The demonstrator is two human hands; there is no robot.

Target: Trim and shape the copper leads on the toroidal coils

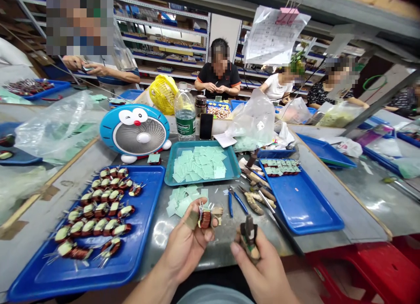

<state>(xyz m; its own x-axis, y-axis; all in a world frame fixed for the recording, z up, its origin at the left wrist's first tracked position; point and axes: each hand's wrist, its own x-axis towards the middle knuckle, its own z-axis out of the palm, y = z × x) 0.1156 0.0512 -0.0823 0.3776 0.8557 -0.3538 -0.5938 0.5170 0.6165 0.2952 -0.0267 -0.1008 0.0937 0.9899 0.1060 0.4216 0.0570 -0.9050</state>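
Note:
In my left hand (187, 238) is a copper-wound coil (205, 219), gripped between thumb and fingers, its wire leads pointing up. Tape is wrapped on a finger of that hand. My right hand (259, 264) is closed round a pair of pliers (250, 234), jaws upward and apart from the coil. To the left, a blue tray (144, 234) bears rows of similar coils (88, 227) with pale green tops. Beyond my hands, a teal tray (170, 175) contains many pale green square pieces (205, 162), and more squares (182, 200) lie loose in front of it.
Blue-handled cutters (236, 202) and other pliers (252, 199) lie right of centre. A right-hand blue tray (305, 203) holds coils with green squares (280, 166). A cartoon fan (139, 133), bottle (185, 116) and phone (206, 126) stand behind. Several people sit across the bench; a red stool (383, 269) is at right.

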